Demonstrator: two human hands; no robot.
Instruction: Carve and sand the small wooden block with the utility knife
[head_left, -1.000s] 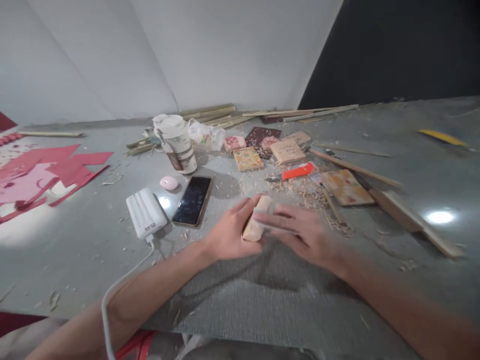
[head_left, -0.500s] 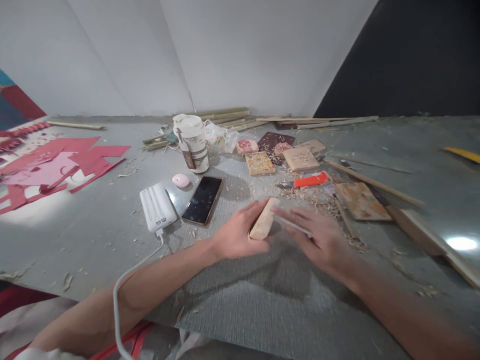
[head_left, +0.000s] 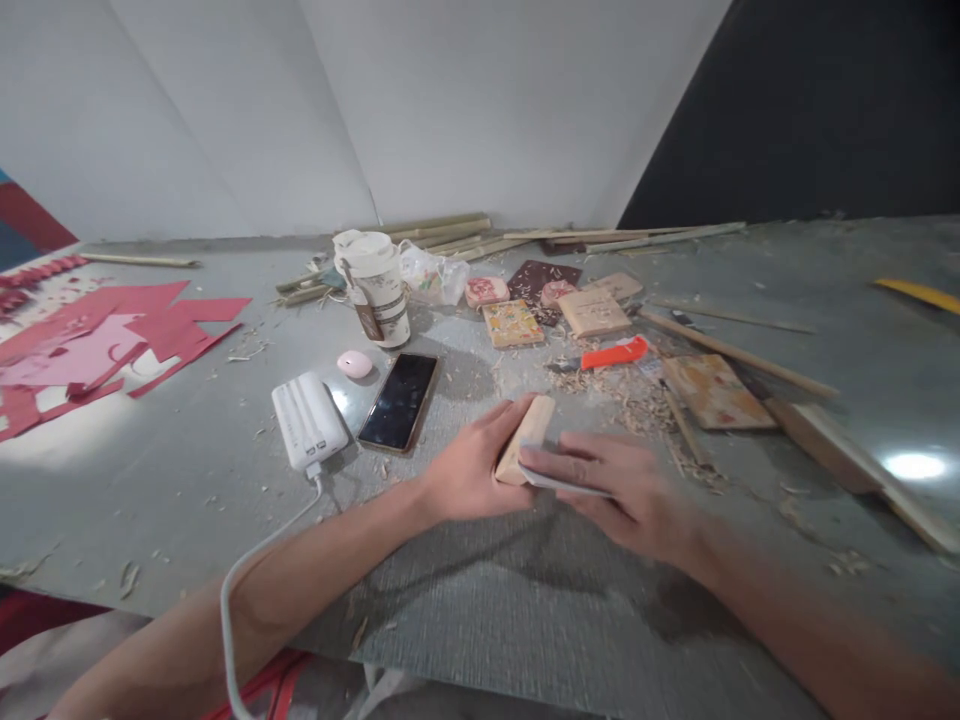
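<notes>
My left hand [head_left: 469,470] is wrapped round a short pale wooden block [head_left: 526,447] and props it tilted on the grey mat [head_left: 525,590]. My right hand [head_left: 615,485] lies against the block's right side. Its fingers press a thin flat grey sheet [head_left: 559,481], perhaps sandpaper, onto the wood. Wood shavings [head_left: 626,395] lie just beyond both hands.
A phone [head_left: 397,402], a white power bank [head_left: 309,422] with its cable, a pink oval [head_left: 354,364] and a paper cup [head_left: 375,287] stand to the left. Painted wooden tiles [head_left: 514,323], an orange knife [head_left: 615,353], wooden strips [head_left: 847,460] and bamboo sticks [head_left: 435,228] lie behind and right. Red paper scraps [head_left: 112,335] sit far left.
My right hand has slid the sheet down along the block, toward me. The left hand keeps its hold on the block. The camera has shifted slightly.
</notes>
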